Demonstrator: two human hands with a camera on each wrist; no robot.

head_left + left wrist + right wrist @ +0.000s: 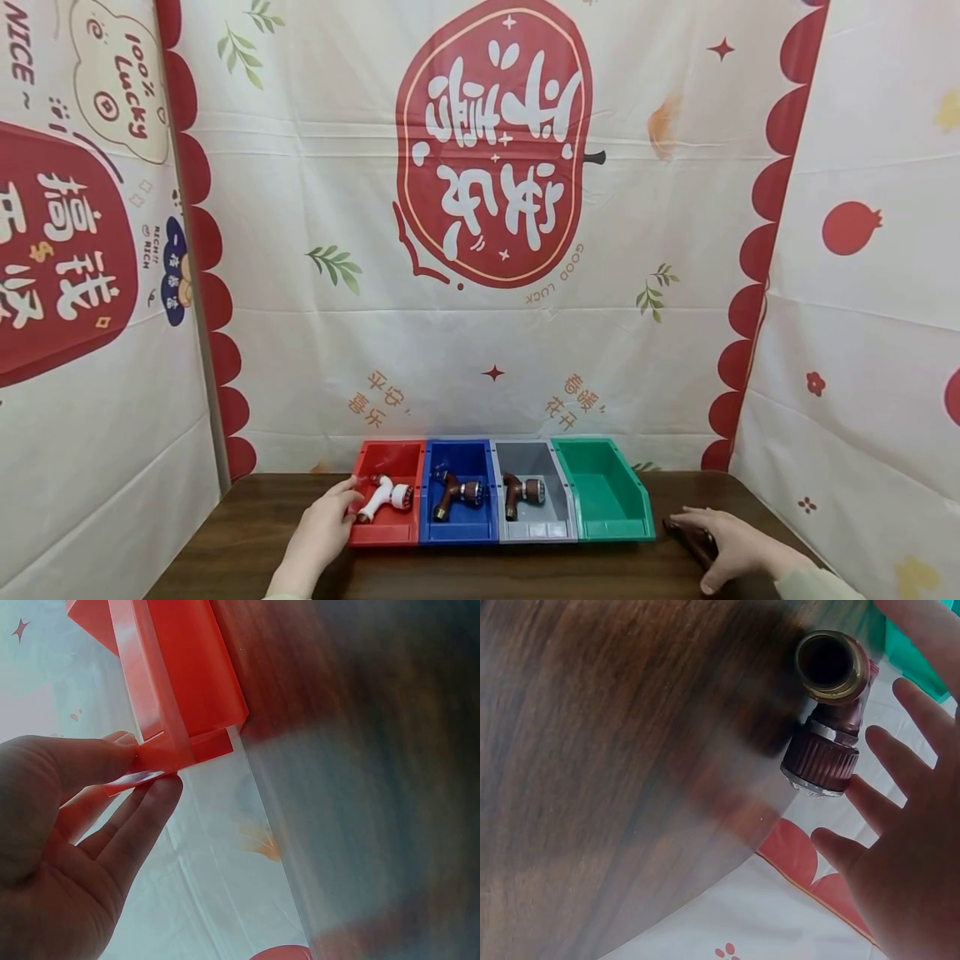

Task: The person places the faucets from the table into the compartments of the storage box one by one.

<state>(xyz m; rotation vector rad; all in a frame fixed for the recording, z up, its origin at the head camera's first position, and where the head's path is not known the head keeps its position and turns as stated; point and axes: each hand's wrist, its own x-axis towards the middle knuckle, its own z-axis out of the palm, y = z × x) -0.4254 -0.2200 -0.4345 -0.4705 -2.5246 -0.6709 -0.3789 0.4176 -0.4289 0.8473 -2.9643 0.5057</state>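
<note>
At the left end of a row of bins, my left hand (318,527) pinches the side rim of the red bin (199,667) between thumb and fingers. A white tap (381,497) lies in that bin. One brown tap (448,497) is in the blue bin (459,533) and another brown tap (516,497) in the grey bin (536,531). To the right of the green bin (603,492), a dark brown tap (821,754) with a brass-coloured end lies on the table. My right hand (731,542) is over it, fingers spread and extended, the fingertips right by its ribbed knob.
The four bins' row stands near the back edge of the dark wooden table (247,533). Printed cloth (480,342) hangs close behind the table and along both sides.
</note>
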